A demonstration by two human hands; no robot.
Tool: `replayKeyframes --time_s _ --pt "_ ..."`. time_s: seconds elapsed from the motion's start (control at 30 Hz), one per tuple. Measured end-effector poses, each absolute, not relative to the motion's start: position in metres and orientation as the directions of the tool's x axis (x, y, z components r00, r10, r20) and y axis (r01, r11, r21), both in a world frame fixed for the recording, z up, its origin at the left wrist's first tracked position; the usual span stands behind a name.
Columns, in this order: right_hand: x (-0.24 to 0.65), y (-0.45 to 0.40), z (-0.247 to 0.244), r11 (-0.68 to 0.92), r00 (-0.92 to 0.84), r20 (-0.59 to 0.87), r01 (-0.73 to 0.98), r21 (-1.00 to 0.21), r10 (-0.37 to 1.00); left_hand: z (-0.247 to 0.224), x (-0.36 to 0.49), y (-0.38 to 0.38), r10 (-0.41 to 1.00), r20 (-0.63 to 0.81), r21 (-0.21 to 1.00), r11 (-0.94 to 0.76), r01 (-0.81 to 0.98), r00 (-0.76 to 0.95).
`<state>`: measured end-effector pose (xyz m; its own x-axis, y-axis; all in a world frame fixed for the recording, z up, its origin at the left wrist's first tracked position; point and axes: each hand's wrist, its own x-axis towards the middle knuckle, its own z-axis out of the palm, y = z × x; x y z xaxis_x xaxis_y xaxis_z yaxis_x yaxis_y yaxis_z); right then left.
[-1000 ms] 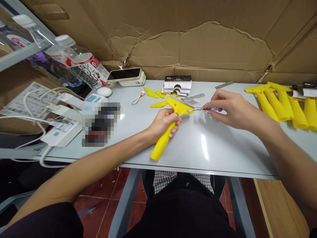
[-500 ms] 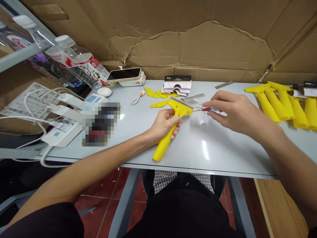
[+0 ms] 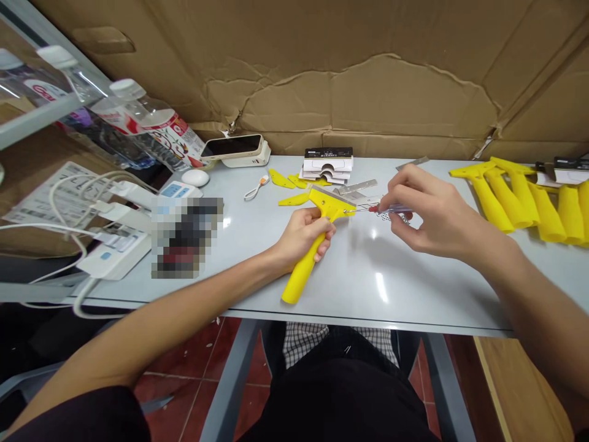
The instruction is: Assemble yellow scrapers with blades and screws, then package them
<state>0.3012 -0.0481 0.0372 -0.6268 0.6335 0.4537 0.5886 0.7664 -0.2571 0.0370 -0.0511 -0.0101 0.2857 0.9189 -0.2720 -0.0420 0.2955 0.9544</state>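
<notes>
My left hand (image 3: 306,237) is wrapped round the neck of a yellow scraper (image 3: 301,273), its handle slanting toward the table's front edge. A metal blade lies along the scraper's head. My right hand (image 3: 426,209) pinches a screwdriver (image 3: 394,209) with a red and clear handle. The screwdriver's thin shaft points left, and its tip meets the right side of the scraper head near a screw. Small screws (image 3: 383,217) lie on the table under my right fingers. Behind the scraper are loose metal blades (image 3: 361,186) and flat yellow plastic pieces (image 3: 280,178).
Several yellow scrapers (image 3: 519,196) lie at the right. White and black boxes (image 3: 327,162) stand by the cardboard wall (image 3: 368,92). At the left are a phone (image 3: 232,146), a white mouse (image 3: 195,177), a power strip (image 3: 115,252) with cables, and plastic bottles (image 3: 156,126).
The view has tilted slightly, so things sit a little lower. My right fingers have shifted and curled more on the screwdriver; its tip stays at the scraper head. My left hand keeps its grip.
</notes>
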Motion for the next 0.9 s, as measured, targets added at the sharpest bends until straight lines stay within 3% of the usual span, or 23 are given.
replayKeyframes --time_s 0.23,0.43,0.7,0.9 --pt "0.298 -0.05 0.042 0.735 -0.539 0.525 0.609 -0.297 0.658 -0.014 0.035 -0.05 0.914 -0.261 0.954 0.294 -0.065 0.311" --pt "0.294 -0.047 0.033 0.812 -0.579 0.619 0.556 -0.176 0.531 -0.012 0.036 -0.049 0.909 -0.28 0.948 0.313 -0.064 0.309" --pt "0.299 -0.046 0.031 0.813 -0.605 0.566 0.532 -0.236 0.56 -0.014 0.035 -0.048 0.915 -0.273 0.948 0.308 -0.08 0.296" --pt "0.298 -0.048 0.031 0.79 -0.595 0.562 0.585 -0.187 0.574 -0.011 0.036 -0.049 0.915 -0.278 0.948 0.311 -0.07 0.291"
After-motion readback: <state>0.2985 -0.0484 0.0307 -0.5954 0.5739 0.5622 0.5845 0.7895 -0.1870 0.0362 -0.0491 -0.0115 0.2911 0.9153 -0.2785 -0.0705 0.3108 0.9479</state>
